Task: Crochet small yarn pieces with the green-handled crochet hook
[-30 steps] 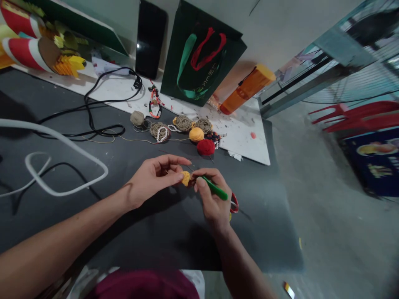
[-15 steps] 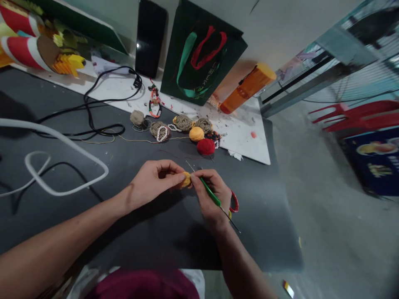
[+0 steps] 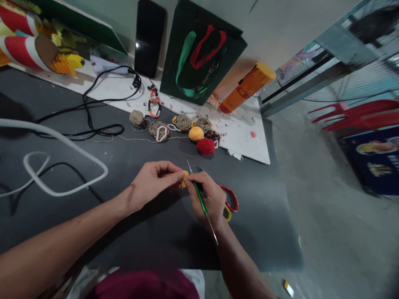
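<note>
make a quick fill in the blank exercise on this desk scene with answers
The person's right hand holds a slim metal hook with a ____ handle.
Beside the round yellow yarn ball sits a bright ____ ball of yarn.
In the picture, the orange cylindrical container is to the ____ of the dark green bag.

Missing words: green; red; right

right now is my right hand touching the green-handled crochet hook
Touching. The head view shows the green-handled crochet hook running between the fingers of the right hand, its handle lying against them with no gap showing.
</note>
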`<state>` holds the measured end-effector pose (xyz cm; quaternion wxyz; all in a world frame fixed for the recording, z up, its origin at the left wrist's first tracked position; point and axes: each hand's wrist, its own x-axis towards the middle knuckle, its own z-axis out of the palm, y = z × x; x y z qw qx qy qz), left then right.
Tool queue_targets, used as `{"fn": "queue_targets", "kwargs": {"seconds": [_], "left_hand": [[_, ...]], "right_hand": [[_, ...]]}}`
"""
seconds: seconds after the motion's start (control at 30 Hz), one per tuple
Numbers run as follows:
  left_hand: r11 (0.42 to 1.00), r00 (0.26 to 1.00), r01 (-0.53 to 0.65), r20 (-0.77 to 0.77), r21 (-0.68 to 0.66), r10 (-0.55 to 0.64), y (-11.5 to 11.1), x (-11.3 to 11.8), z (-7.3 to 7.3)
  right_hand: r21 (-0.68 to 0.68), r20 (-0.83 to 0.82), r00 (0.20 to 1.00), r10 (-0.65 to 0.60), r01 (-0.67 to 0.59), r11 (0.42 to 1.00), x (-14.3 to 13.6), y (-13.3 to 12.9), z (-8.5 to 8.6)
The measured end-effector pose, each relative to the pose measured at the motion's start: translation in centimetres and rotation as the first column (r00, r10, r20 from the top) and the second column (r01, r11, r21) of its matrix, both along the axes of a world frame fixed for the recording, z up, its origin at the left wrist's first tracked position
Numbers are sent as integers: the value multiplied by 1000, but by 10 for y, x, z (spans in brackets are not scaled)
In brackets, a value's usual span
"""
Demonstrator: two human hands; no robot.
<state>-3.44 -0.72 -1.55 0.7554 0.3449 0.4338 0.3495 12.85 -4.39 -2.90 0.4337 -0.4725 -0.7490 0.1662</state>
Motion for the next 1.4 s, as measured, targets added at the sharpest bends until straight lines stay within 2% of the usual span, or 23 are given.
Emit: {"fn": "queue_targets", "kwargs": {"seconds": [0.23,0.47,0.7,0.93,1.07,1.27,1.4], "left_hand": [[993,995,15,104,-118,-3,2,-2,-1],[980,992,18,129,-196,7,4,-3,-1],[983,990,6,140,-181,20,1,-2,0],[974,977,47,214,-221,2,3,-3,-2],[973,976,48,219,-227,3,3,-4,-2],[968,988,12,155,-251,28,5,-4,-4],[971,989,7,143,-239,28,5,-5,-2]], "right_hand": [[85,57,998,24,-29,996,-1,2,1],[148,-16,994,-111,112,983,-1,1,6],[192,44,994,-98,88,978,-1,1,0],[249,141,987,-72,35,968,1,3,-3],[195,109,993,-53,31,980,1,2,-2],[69,-71,986,-150,155,986,5,-3,5],[-61,-208,971,-117,107,992,6,-5,5]]}}
